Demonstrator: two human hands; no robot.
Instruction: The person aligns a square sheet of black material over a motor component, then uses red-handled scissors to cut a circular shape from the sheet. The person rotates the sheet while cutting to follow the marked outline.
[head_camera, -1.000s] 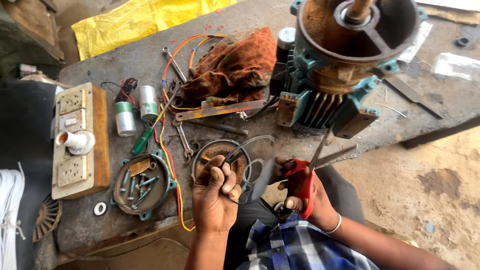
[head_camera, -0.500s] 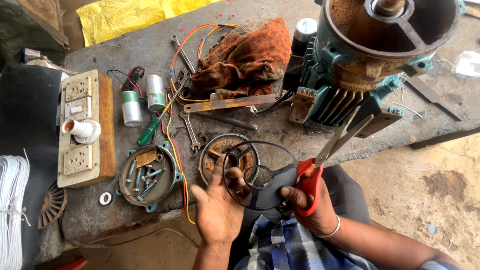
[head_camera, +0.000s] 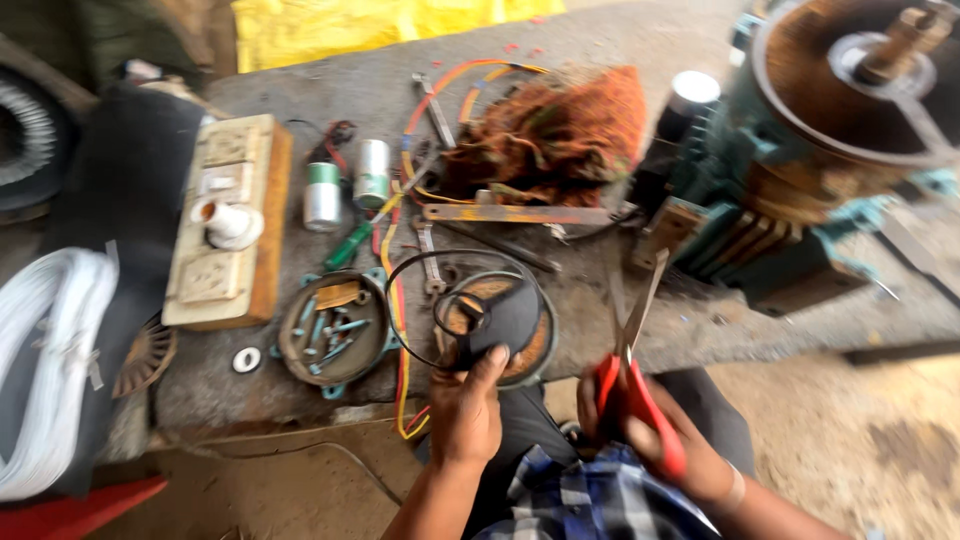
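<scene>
Black tape (head_camera: 505, 318) is sitting pinched in the left hand (head_camera: 467, 410) over the round cover (head_camera: 500, 335). The right hand (head_camera: 650, 425) is gripping red scissors (head_camera: 632, 375), blades up; they could be nicking the left fingers or the loose black wire (head_camera: 420, 275).

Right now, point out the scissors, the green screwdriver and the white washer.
scissors (head_camera: 640, 300), head view, on the blades.
green screwdriver (head_camera: 347, 246), head view, on its handle.
white washer (head_camera: 246, 359), head view, on its ring.

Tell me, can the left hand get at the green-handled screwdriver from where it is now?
Probably not right away: the left hand is gripping a black sheet piece, though the screwdriver lies uncovered on the bench beyond it.
</scene>
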